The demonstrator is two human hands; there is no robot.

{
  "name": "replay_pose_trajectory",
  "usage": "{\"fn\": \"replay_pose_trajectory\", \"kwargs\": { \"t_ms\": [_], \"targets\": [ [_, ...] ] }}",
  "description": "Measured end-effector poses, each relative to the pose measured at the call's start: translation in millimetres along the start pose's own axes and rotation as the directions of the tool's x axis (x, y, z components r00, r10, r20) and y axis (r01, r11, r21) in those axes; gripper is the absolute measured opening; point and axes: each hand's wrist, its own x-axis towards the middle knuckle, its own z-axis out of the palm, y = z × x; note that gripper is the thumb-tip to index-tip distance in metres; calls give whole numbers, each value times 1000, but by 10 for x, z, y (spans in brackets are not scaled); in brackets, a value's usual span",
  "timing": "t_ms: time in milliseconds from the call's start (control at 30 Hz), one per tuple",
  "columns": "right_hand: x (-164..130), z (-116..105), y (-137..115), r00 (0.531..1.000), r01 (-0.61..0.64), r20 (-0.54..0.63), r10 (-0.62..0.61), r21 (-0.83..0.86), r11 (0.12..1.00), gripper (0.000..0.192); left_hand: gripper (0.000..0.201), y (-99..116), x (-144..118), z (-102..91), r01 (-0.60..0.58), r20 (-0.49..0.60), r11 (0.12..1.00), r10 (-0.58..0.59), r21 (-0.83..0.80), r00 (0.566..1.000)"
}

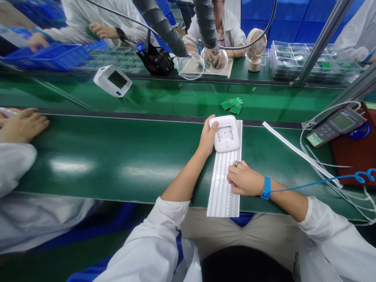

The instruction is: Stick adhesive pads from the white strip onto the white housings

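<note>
My left hand point(207, 138) grips the left side of a small white device housing point(225, 134), which lies back-up on the far end of a white sheet of small stickers point(222, 188). My right hand point(243, 179) rests on the same sheet a little nearer to me, fingers curled and pressed onto its surface; a ring is on one finger. A blue wrist strap point(266, 188) with a coiled blue cord point(337, 178) is on my right wrist. Whether the right fingers pinch a sticker cannot be seen.
A green conveyor belt point(117, 156) runs left to right. On it lie a white monitor unit point(112, 80), small green circuit boards point(232, 105) and a white strip point(299, 152). A handheld meter point(335, 126) sits at right. Another person's hand point(22, 124) rests at left; more people work across the belt.
</note>
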Motion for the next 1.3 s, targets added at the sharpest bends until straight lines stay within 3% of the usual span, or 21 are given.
{"fn": "replay_pose_trajectory", "kwargs": {
  "t_ms": [267,400,467,567,633,667,833,1000,1300],
  "targets": [
    [-19,106,88,998,20,-53,-15,94,995,5,70,23,-34,8,-10,28,1000,11,-20,1000],
    [-44,107,157,982,68,-187,-21,248,966,6,71,40,-42,12,-36,16,999,36,10,999],
    [-72,53,242,936,70,-348,50,324,943,9,75,63,-70,27,-60,4,998,60,36,998],
    [-120,-44,436,771,-23,-570,285,423,906,7,81,116,-163,87,-97,16,993,96,70,995],
    [-134,-73,571,680,-93,-596,427,508,856,5,83,155,-245,147,-123,45,989,119,78,992],
    [-135,-71,628,666,-117,-576,475,548,828,5,84,171,-284,177,-133,55,988,129,78,990],
    [-102,-12,735,685,-162,-493,535,613,773,5,86,197,-387,259,-108,35,990,106,88,994],
    [-76,-4,694,633,-131,-557,538,608,783,4,87,198,-389,252,-120,39,980,115,157,993],
    [-59,-33,610,602,-145,-592,535,578,803,5,81,235,-409,264,-140,54,975,132,171,990]
  ]
}}
